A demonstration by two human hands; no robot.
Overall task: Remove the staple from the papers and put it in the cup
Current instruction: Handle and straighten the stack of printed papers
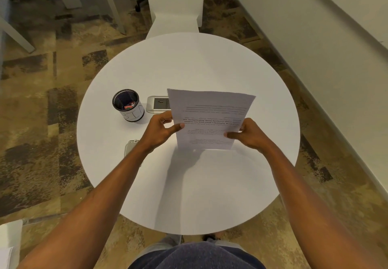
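I hold the papers (210, 119) above the round table (189, 184), left hand (161, 130) and right hand (249, 134) pinching their side edges. The mesh cup (128, 105) stands left of them; they half-cover the power outlet (158, 104).

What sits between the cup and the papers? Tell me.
In the head view, a grey power outlet panel set into the table lies between the cup and the papers, which cover its right end.
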